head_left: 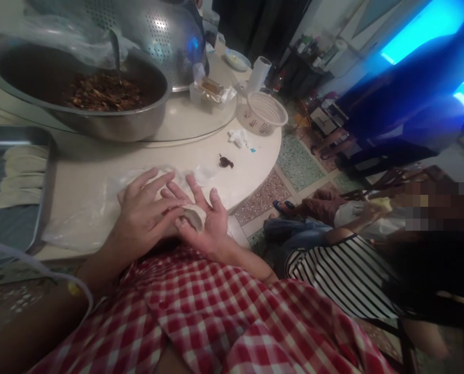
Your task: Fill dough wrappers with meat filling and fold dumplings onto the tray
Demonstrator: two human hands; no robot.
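A pale folded dumpling (195, 215) lies in the upturned palm of my right hand (210, 226), whose fingers are spread. My left hand (142, 215) lies across it from the left, fingers stretched over the right fingers and pressing on the dumpling's edge; its thumb is hidden. Both hands hover at the near edge of the round white table (255, 156), above my red checked apron (216, 311). Under the hands a clear plastic sheet (84, 218) holds a stack of round wrappers.
A large steel bowl (29, 93) of dark filling with a spoon (115, 49) stands at the back left, a steel colander (162, 31) behind it. A metal tray (45, 171) at the left holds several finished dumplings. A white basket (265, 111) sits far right. A person in a striped top (341, 270) sits at my right.
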